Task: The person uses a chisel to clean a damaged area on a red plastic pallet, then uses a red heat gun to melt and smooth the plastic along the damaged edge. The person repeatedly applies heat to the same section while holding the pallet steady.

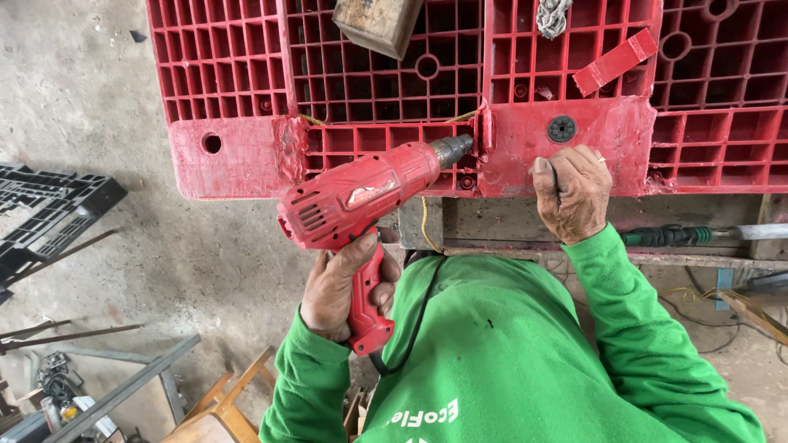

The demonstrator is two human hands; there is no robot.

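Observation:
My left hand (341, 287) grips the handle of a red power drill (361, 193). The drill's dark nose (453, 149) points right and touches a cracked seam (484, 135) in a red plastic grid pallet (238, 156). My right hand (574, 190) is curled over the pallet's front edge just right of that seam, holding the flat red corner section (525, 123). A black round fastener (561, 128) sits in that section above my right hand. Both arms wear green sleeves.
A loose red plastic strip (616, 61), a worn hammer head (377, 25) and a knot of rope (552, 16) lie on the pallet. A green-handled tool (665, 236) rests on the bench below. A black pallet (49, 205), metal bars (66, 335) and a wooden frame (222, 410) stand on the concrete floor at left.

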